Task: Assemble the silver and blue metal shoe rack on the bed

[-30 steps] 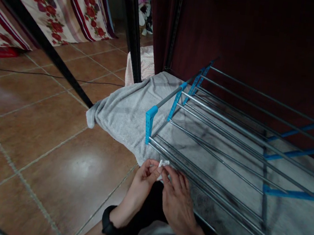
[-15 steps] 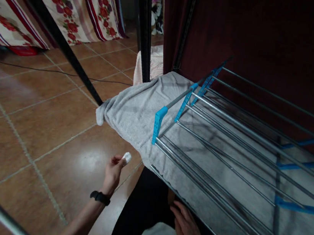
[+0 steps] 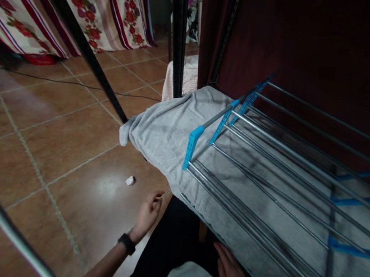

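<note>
My left hand (image 3: pixel 148 214), with a black band (image 3: pixel 126 243) on its wrist, is over the floor beside my dark-clothed leg (image 3: pixel 172 232). Its fingers are loosely bent and hold nothing that I can see. A small crumpled white wad (image 3: pixel 130 180) shows against the tiles to its upper left, apart from the fingers; whether it is in the air or on the floor I cannot tell. My right hand (image 3: pixel 233 272) rests low by my lap, fingers stretched out, alongside the edge of the grey blanket (image 3: pixel 168 132). No object shows in it.
A folding drying rack (image 3: pixel 193 146) with metal bars and blue joints lies over the blanket. Black posts (image 3: pixel 180 42) stand at the corner, and a pale metal bar (image 3: pixel 0 218) crosses the lower left. Behind are a floral curtain (image 3: pixel 103 9) and a dark red panel (image 3: pixel 306 45). A cable (image 3: pixel 59 81) runs across the tiles.
My left hand has let go of the white wad, which is now separate to its left. That hand has moved right and a little down. The view has shifted slightly.
</note>
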The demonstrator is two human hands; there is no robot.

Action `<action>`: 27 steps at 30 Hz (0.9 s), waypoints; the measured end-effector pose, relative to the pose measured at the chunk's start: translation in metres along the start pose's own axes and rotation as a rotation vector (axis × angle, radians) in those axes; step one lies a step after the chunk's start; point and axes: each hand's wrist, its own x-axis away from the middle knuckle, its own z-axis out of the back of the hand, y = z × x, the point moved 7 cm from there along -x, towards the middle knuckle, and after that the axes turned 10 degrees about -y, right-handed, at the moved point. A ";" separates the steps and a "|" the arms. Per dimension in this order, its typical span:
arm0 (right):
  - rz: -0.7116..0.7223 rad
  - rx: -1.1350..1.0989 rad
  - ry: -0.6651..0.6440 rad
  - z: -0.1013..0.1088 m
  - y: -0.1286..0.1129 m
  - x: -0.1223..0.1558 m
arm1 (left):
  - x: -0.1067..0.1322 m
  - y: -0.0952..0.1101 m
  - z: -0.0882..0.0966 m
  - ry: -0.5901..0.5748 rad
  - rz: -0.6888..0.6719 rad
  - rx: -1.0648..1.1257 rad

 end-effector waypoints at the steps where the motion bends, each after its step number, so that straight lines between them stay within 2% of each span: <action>1: 0.014 0.018 0.061 0.003 0.004 0.005 | 0.014 0.023 -0.017 -0.071 -0.158 -0.099; 4: 0.045 0.095 0.229 0.012 0.011 0.018 | 0.053 0.079 -0.063 -0.276 -0.559 -0.408; 6: 0.045 0.168 0.308 0.018 0.013 0.024 | 0.066 0.099 -0.088 -0.416 -0.698 -0.578; 9: 0.019 0.293 0.343 0.027 0.009 0.027 | 0.064 0.105 -0.112 -0.565 -0.719 -0.755; 13: -0.068 0.328 0.285 0.034 -0.004 0.022 | 0.045 0.100 -0.131 -0.614 -0.665 -0.922; 16: -0.144 0.329 0.317 0.042 -0.014 0.016 | 0.037 0.096 -0.140 -0.665 -0.688 -0.960; 18: -0.181 0.344 0.337 0.047 -0.019 0.015 | 0.036 0.092 -0.139 -0.701 -0.727 -0.950; 20: -0.210 0.346 0.332 0.052 -0.021 0.018 | 0.035 0.088 -0.128 -0.684 -0.763 -0.956; 22: -0.231 0.324 0.314 0.059 -0.024 0.027 | 0.032 0.087 -0.106 -0.604 -0.814 -0.960; 24: -0.241 0.281 0.299 0.068 -0.029 0.038 | 0.028 0.090 -0.080 -0.522 -0.922 -0.911; 27: -0.230 0.247 0.342 0.094 -0.044 0.052 | 0.020 0.103 -0.041 -0.421 -1.090 -0.803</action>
